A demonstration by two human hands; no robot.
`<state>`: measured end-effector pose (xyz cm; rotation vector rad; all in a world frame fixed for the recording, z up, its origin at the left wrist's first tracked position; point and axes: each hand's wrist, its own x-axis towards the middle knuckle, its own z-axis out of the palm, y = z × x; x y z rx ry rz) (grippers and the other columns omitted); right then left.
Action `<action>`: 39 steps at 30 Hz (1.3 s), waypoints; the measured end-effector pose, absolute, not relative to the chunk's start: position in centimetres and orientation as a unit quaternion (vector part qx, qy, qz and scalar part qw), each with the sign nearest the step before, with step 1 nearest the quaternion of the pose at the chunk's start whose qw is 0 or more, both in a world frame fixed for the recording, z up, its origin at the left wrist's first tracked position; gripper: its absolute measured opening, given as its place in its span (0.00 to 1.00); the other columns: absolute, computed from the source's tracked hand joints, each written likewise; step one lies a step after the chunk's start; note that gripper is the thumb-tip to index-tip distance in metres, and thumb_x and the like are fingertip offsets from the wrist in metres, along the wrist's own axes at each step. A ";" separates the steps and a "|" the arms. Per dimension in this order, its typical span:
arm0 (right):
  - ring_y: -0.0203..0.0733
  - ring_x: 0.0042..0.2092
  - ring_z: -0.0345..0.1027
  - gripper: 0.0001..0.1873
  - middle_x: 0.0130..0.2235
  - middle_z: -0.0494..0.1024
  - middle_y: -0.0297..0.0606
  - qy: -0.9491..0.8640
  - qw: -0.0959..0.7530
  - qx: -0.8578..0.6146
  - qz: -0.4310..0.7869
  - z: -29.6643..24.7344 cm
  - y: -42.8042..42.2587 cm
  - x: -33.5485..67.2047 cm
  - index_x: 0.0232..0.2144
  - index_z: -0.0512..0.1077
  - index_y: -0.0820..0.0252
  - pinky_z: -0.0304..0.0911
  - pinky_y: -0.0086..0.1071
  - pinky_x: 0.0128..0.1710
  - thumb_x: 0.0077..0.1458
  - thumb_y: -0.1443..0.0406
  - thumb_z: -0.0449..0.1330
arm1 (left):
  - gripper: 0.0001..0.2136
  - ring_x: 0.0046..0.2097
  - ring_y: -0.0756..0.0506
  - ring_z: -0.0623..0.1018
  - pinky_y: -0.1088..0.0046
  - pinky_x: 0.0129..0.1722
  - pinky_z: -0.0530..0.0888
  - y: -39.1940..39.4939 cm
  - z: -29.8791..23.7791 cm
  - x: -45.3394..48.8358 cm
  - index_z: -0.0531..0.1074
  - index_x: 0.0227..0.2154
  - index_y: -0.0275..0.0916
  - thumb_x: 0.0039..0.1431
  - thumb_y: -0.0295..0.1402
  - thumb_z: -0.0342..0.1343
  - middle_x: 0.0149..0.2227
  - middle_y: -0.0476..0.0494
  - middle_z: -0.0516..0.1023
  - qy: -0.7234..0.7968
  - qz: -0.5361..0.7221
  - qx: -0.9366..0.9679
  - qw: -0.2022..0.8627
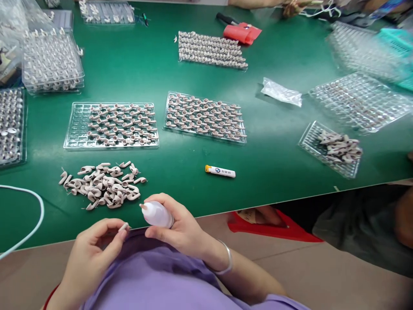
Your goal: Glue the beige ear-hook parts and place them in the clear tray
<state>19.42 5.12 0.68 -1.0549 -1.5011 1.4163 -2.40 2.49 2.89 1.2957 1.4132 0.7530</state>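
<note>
My right hand [176, 224] is wrapped round a small white squeeze bottle [156, 214] whose nozzle points left. My left hand [97, 245] pinches a small beige plastic part [123, 227] between thumb and fingertips, a short way from the nozzle. Both hands hover at the near edge of the green table [274, 142], above my purple shirt. Just beyond them lies a loose pile of the same beige parts [103, 185].
Clear trays of parts [111, 125] [204, 117] lie mid-table, with more trays left, right and at the back. A white lighter [220, 171], a plastic bag [280, 91], a red packet [241, 33] and a white cable [32, 215] also lie there. Another person's hands work at the far edge.
</note>
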 end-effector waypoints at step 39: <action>0.37 0.40 0.69 0.28 0.45 0.71 0.39 -0.644 0.389 -0.384 0.536 0.1 4.6 19.7 0.54 0.58 0.54 0.68 0.30 0.38 0.55 0.62 0.65 | 0.12 0.35 0.47 0.76 0.72 0.36 0.75 2.9 2.2 -3.5 0.77 0.44 0.45 0.58 0.25 0.60 0.33 0.48 0.78 0.486 0.319 0.800 0.151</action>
